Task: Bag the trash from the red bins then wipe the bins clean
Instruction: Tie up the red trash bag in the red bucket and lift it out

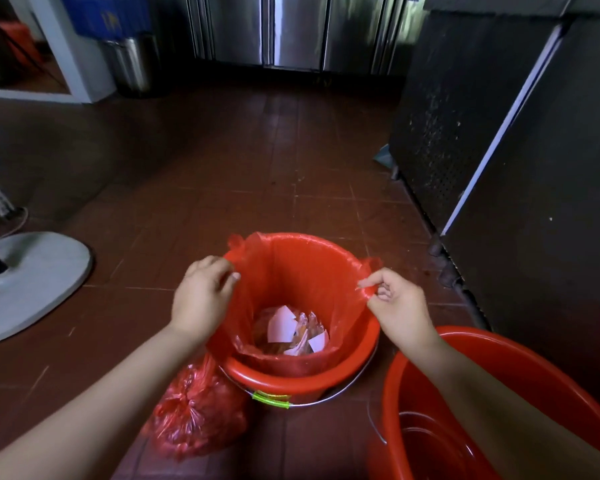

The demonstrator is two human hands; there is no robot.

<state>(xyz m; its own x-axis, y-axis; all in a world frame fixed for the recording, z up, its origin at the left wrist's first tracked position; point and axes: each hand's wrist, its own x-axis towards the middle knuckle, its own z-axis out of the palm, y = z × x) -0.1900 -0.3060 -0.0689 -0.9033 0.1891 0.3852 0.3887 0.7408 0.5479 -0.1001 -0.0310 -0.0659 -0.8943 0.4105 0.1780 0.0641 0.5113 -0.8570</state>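
A red bin (305,377) stands on the floor in front of me, lined with a thin red plastic bag (302,271). White paper scraps and clear wrappers (291,330) lie at the bag's bottom. My left hand (201,296) grips the bag's edge at the bin's left rim. My right hand (395,303) pinches the bag's edge at the right rim. A second red bin (520,362) stands at the lower right under my right forearm, with no liner. A tied, filled red bag (194,414) lies on the floor against the first bin's left side.
The floor is brown tile (257,174). A white fan base (25,282) stands to the left. A dark metal counter unit (499,133) runs along the right. Steel cabinet doors (291,29) and a steel can (132,64) line the back.
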